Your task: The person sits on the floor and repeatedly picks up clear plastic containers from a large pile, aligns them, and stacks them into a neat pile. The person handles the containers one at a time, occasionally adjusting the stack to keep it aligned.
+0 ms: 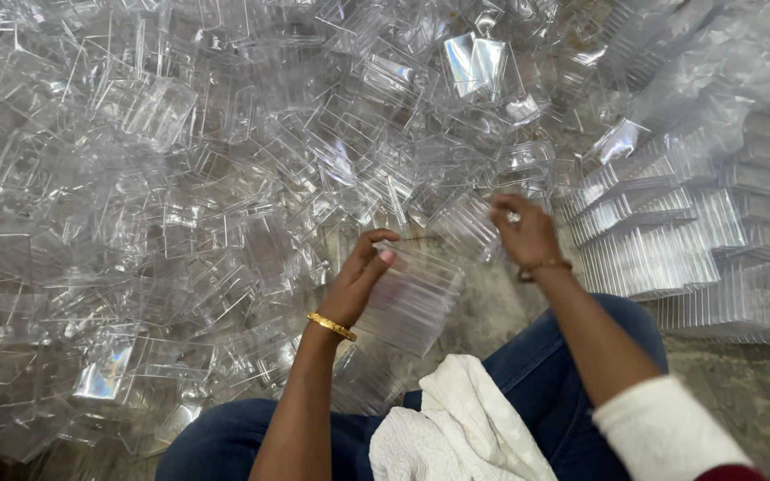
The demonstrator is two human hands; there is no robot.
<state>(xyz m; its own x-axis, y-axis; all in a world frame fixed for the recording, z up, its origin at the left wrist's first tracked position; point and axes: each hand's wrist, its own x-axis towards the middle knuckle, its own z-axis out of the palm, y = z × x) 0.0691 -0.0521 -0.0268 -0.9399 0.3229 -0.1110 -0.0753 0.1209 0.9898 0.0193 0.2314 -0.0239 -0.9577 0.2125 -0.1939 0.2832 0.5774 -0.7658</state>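
Observation:
My left hand (360, 276) grips a nested stack of clear plastic trays (410, 298) by its left end, held just above my lap. A gold bangle sits on that wrist. My right hand (521, 230) reaches forward to the edge of the loose heap of clear plastic pieces (225, 178), its fingers curled on a ribbed clear piece (467, 223). A thin bracelet is on the right wrist, and a ring on one finger.
Neat rows of stacked clear trays (679, 240) lie to the right, partly under a clear plastic sheet (724, 62). My legs in blue jeans (528, 356) and a white cloth (456, 428) fill the lower middle. Bare concrete floor (759, 392) shows at lower right.

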